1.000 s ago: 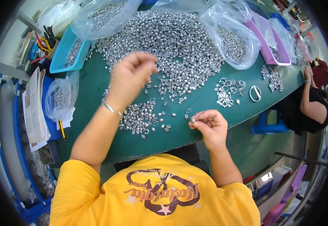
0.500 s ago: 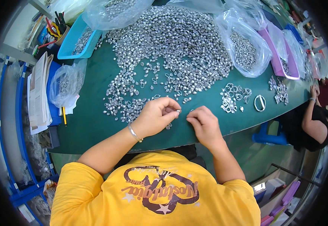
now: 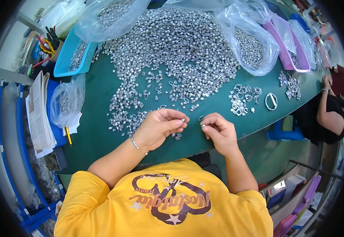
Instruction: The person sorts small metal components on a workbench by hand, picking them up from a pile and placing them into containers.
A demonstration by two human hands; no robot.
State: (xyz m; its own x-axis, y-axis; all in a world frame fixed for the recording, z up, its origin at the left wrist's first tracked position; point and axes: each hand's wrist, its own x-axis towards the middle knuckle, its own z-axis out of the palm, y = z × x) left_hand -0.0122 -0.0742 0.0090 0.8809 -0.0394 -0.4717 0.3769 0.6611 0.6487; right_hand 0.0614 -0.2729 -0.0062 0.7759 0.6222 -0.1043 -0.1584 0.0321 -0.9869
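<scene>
The left hand [image 3: 160,127] and right hand [image 3: 222,135] each pinched a small silvery piece [image 3: 183,120], whose shallow fingertip hold might have let it slip among loose pieces [image 3: 120,118] beyond the left hand.

A workshop for small metalwork; a long green table [image 3: 96,104] bears a great heap of metal parts [image 3: 184,41], with smaller clusters [image 3: 239,105] nearer the edge; more parts fill clear bags [image 3: 268,59] and a teal bin [image 3: 63,57]; tools [image 3: 52,37] stand upright in a cup at far left; a blue rack [image 3: 41,218] lines that side; on the right, a co-worker [image 3: 330,116] in black is at the same table, a blue stool [image 3: 284,135] close by.
</scene>
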